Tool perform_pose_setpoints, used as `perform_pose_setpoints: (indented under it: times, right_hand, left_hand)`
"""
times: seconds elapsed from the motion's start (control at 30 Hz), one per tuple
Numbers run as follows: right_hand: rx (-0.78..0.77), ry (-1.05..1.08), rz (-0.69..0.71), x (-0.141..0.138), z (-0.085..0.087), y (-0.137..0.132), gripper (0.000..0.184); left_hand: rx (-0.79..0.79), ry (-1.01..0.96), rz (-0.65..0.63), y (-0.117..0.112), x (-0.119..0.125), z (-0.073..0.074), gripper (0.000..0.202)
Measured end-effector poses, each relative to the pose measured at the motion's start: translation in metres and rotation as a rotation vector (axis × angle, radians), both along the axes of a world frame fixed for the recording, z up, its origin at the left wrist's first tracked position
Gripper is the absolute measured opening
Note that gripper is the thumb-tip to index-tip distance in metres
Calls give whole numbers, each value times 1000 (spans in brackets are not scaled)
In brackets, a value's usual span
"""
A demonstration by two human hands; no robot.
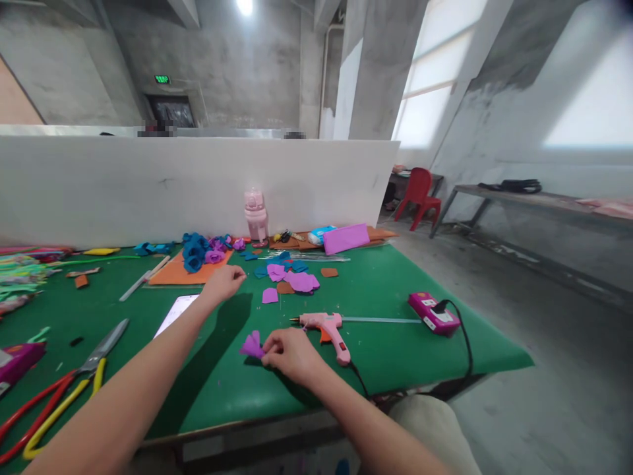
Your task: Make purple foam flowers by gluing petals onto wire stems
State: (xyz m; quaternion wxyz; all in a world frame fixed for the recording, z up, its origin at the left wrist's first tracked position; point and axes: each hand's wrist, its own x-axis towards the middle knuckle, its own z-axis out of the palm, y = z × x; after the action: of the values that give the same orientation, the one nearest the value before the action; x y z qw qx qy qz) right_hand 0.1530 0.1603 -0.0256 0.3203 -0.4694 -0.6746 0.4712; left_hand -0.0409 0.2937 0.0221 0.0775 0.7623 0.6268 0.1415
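The right hand (293,356) is pinching a purple flower (252,345) left of the pink glue gun (322,320); the left hand (225,284) is hovering, fingers (238,271) nearly meeting, hold unclear.

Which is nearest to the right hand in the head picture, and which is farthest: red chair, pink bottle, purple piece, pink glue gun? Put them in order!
From the right hand:
1. Purple piece: pinched in its fingers.
2. Pink glue gun: on the table, just beyond.
3. Pink bottle: at the table's back.
4. Red chair: off the table, far right.
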Motion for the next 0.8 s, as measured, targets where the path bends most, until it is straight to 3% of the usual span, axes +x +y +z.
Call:
perform_pose_setpoints:
  times: [0.13,0.37,0.47,0.63,0.8]
  right_hand:
    - [230,-324,-76,-15,-2,17,14]
    - [329,-554,-85,-19,3,15,16]
    - [383,-489,-134,-2,16,8,20]
    - [433,-192,-211,42,42,-4,16]
    - [454,-91,-307,61,44,-16,19]
  left_hand:
    - [-40,-2,-9,19,-2,-1,26]
    - [12,122,-100,52,10,-17,22]
    - [30,158,-140,63,20,-28,23]
    - [37,219,-110,70,28,-43,26]
    - [38,261,-92,72,27,-43,29]
